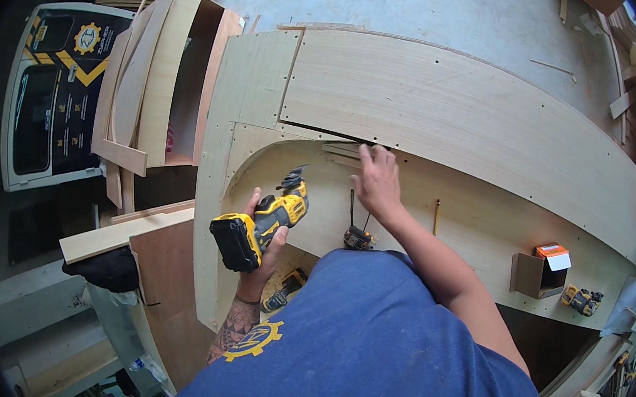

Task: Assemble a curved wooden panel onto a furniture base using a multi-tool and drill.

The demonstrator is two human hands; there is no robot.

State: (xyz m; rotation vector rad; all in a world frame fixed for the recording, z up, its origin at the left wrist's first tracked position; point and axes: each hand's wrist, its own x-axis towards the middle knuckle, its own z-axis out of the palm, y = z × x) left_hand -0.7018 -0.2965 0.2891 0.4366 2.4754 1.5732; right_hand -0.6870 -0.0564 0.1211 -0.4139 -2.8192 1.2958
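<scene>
My left hand is wrapped round a yellow and black cordless oscillating multi-tool, battery toward me and blade end pointing up and away. My right hand reaches to the lower edge of a long plywood panel. Its fingers are bent and a little apart, with the tips at the dark gap along that edge. Thin wood strips lie just left of these fingers. Under the right hand, near my body, sits a tape measure. A yellow pencil lies to the right of my right forearm.
A second yellow and black power tool lies beside my left forearm. To the right are an open cardboard box and another yellow and black tool. A wooden cabinet and a van stand at left. Concrete floor lies beyond.
</scene>
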